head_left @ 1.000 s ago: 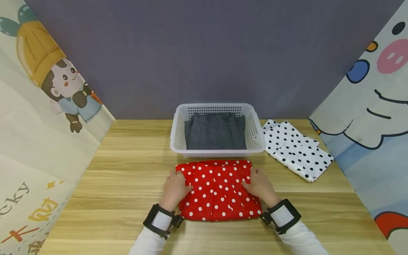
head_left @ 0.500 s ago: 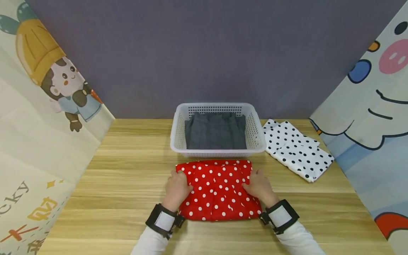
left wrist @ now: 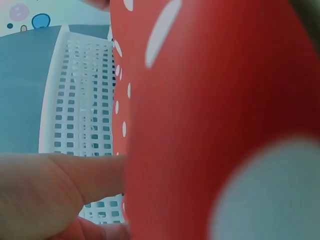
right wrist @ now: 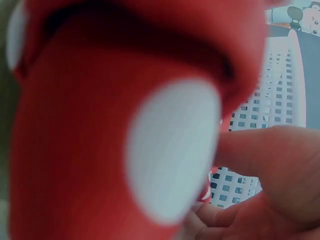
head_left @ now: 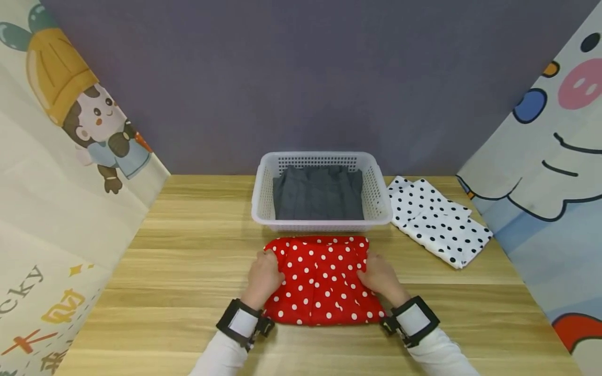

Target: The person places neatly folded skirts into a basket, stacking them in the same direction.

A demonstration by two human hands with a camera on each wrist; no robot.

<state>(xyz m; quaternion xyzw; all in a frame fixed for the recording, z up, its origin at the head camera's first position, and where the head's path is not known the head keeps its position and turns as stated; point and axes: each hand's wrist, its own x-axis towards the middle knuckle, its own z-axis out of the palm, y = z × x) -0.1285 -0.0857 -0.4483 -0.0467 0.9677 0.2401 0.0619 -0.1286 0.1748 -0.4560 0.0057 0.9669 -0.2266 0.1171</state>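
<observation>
A folded red cloth [head_left: 324,282] with white dots lies on the table in front of the basket. My left hand [head_left: 264,278] grips its left side, and my right hand [head_left: 382,277] holds the right side. In the left wrist view the thumb [left wrist: 95,175] presses on the cloth's near face, with other fingers partly visible below. The right wrist view has a similar pinch, its thumb [right wrist: 250,147] against the red cloth [right wrist: 75,150]. Most fingertips are hidden by the fabric.
A white perforated plastic basket [head_left: 322,225] stands just behind the red cloth, holding folded dark grey fabric [head_left: 320,196]. Right of it, a folded white cloth with black dots [head_left: 437,222] lies on the wooden table [head_left: 188,261]. A grey wall [head_left: 310,78] rises behind.
Both hands have shifted slightly inward, drawing the red cloth's upper side edges a little closer together. The basket and the white dotted cloth stay put.
</observation>
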